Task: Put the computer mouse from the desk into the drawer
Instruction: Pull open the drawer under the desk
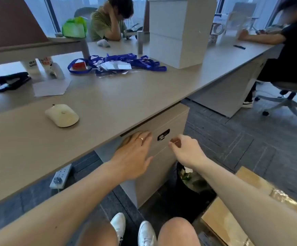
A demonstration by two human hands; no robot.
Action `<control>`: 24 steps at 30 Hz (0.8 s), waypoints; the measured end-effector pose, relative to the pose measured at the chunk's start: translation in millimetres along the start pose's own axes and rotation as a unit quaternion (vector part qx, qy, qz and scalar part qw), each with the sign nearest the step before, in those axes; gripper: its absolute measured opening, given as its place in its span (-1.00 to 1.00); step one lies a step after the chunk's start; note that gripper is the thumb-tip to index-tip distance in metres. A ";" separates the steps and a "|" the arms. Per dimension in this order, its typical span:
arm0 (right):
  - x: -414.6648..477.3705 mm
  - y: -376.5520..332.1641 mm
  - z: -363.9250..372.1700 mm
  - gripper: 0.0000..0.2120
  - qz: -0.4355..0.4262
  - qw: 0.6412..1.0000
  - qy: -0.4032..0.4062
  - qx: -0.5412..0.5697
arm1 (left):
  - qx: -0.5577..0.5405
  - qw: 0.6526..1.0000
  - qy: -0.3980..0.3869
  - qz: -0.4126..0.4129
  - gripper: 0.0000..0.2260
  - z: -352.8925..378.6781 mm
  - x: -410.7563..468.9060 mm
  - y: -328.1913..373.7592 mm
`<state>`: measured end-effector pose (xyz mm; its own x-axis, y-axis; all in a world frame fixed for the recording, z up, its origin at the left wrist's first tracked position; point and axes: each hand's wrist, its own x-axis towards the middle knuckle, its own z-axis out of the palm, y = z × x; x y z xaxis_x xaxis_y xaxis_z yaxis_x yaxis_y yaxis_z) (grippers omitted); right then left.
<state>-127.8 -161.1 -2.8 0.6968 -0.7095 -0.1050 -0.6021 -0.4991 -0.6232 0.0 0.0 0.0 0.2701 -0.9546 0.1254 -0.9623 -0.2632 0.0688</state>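
Observation:
A cream computer mouse (pixel 62 115) lies on the grey desk (pixel 108 96), left of centre and well clear of both hands. Under the desk edge stands a drawer cabinet; its top drawer (pixel 169 126) is shut and carries a small black lock panel. My left hand (pixel 134 153) is flat against the drawer front just below the desk edge, fingers spread, holding nothing. My right hand (pixel 185 148) hovers right of the lock panel with fingers loosely curled; nothing shows in it.
Blue lanyards with cards (pixel 117 63), a sheet of paper (pixel 51 87) and a black stapler (pixel 11 81) lie farther back. A white box stack (pixel 177 32) stands behind. A bin (pixel 192 181) and cardboard boxes (pixel 241 210) sit by my knees. Two people sit beyond.

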 end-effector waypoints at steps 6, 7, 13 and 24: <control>63.8 0.4 46.1 -0.85 0.222 0.920 -0.014 0.322 | 0.034 0.998 -0.013 -0.052 -0.33 19.2 23.3 -13.0; 74.3 3.1 52.6 -0.86 0.251 0.893 -0.016 0.374 | 0.040 0.998 -0.015 -0.048 -0.27 19.9 24.2 -13.3; 90.2 0.7 67.6 -0.88 0.259 0.832 -0.041 0.488 | 0.069 0.996 -0.008 -0.064 -0.14 18.8 31.9 -13.5; 76.2 11.2 72.1 -0.78 0.226 0.834 0.005 0.504 | 0.059 0.996 -0.009 -0.068 -0.19 12.9 32.6 -15.5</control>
<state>-53.3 -184.9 -73.7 0.4811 -0.7189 -0.5018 -0.1654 0.4877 -0.8572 23.3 -28.9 -9.7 0.3986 -0.9111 0.1050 -0.9142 -0.4038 -0.0330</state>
